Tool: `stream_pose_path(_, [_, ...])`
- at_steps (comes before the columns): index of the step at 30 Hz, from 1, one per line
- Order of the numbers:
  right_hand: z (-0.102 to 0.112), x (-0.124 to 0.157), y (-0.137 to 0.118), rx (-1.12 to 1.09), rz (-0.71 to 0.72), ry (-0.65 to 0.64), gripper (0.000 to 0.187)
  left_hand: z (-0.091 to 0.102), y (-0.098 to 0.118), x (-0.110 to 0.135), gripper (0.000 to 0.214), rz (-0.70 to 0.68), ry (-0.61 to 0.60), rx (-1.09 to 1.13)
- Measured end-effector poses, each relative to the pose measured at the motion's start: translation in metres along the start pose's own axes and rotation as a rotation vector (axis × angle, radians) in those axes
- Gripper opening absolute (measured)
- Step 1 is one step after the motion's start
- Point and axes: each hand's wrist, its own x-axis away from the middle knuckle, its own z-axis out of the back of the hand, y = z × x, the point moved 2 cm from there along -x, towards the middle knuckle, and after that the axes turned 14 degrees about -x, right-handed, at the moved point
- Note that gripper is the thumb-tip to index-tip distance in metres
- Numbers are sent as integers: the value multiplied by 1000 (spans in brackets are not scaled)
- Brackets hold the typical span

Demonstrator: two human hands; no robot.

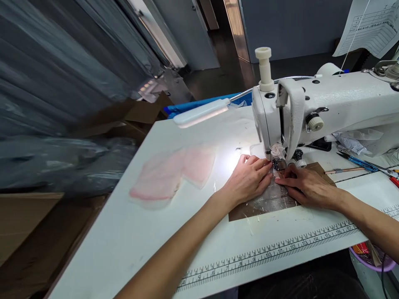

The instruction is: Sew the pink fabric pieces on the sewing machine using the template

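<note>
At the needle of a white sewing machine (339, 93), both hands work close together by the presser foot (279, 165). My left hand (249, 176) lies left of the foot, its fingers close together and the tips closed on the edge of a small pale piece of fabric (277, 174). From the right, my right hand (307, 185) pinches the same piece between thumb and fingers. Most of it is hidden by the fingers and the foot. A pale pink ruffled bit of fabric (277, 150) shows just behind the foot. Under the hands is a brown plate (249, 211), partly covered by clear film.
Sheer pink fabric pieces (165, 174) lie left on the white table (124, 241). A lamp (202, 113) lights the needle area. Blue-handled snips (358, 162) and a red-handled tool (395, 181) lie right. A printed ruler (280, 251) follows the front edge. Cardboard boxes (28, 224) stand left.
</note>
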Motion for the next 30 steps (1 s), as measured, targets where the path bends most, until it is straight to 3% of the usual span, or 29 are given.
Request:
stream_pose_path(5, [1,-1,-5,6,12,15,32,1,-2,3,37,69,-56,187])
stream_pose_path(10, [2,-1,-7,6,-13,0,33,0,0,6,34,92,-38,257])
stream_pose_path(30, [1,0,-4,-11,-14,32,32,-5,4,9,40,73,-17,171])
